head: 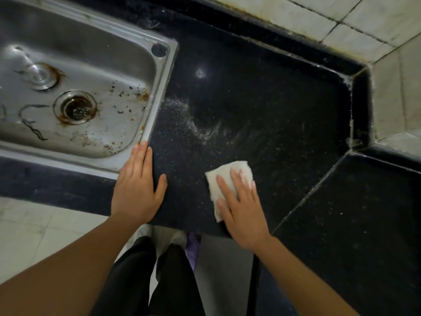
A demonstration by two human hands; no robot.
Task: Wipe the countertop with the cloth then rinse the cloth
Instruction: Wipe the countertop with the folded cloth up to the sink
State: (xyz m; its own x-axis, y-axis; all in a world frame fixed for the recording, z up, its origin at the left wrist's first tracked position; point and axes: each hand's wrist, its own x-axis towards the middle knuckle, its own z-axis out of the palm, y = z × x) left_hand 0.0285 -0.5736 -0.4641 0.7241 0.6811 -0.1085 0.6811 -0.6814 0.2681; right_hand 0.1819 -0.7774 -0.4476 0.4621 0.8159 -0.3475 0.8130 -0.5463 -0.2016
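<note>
A folded white cloth lies flat on the black speckled countertop, near its front edge. My right hand presses on the cloth with straight, spread fingers and covers its lower right part. My left hand rests flat on the counter beside the corner of the steel sink, fingertips touching the sink's rim. A pale smear of dust or wet streaks curves across the counter beyond the cloth.
The sink basin holds rust stains, scattered debris, a drain and a reflected tap. Tiled walls meet the counter at the back and right, with a raised black edge. A second counter slab joins at an angle on the right. Below are my legs and a tiled floor.
</note>
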